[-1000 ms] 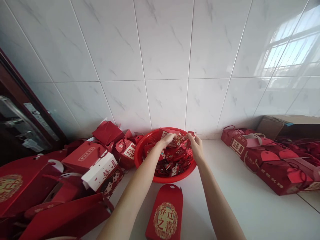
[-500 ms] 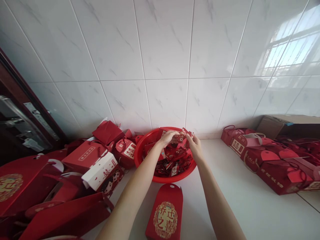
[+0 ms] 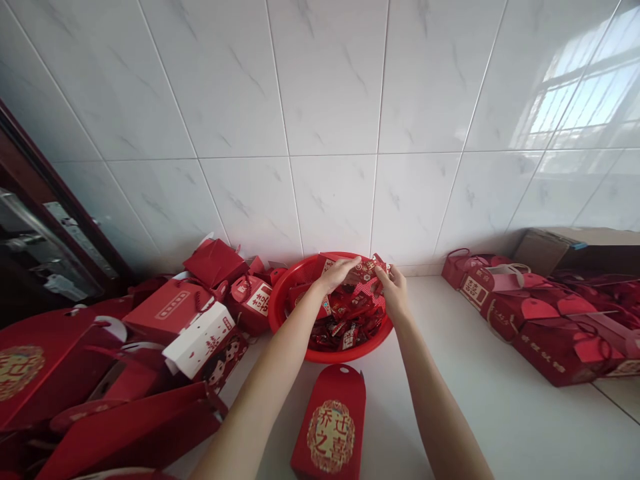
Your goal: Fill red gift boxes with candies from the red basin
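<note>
Both of my hands hold a red packet with a pale printed pattern (image 3: 369,270) above a round red plastic basket (image 3: 320,355). My left hand (image 3: 338,275) closes on the packet's left end, and my right hand (image 3: 394,291) pinches its right end. Beneath them, the basket is filled with red-wrapped sweets (image 3: 350,335) and other small red packets. A red gift box with a round gold emblem (image 3: 330,433) lies in front of the basket, between my forearms.
Red gift boxes (image 3: 165,310) and a white-topped one (image 3: 203,340) are heaped on the left. More red boxes (image 3: 555,353) stand at the right beside an open cardboard box (image 3: 545,257). A tiled wall (image 3: 330,200) rises behind; a dark door (image 3: 30,220) is at far left.
My right hand has turned slightly, and the packet now lies flatter and more stretched between my hands. The basket and the boxes stay in place.
</note>
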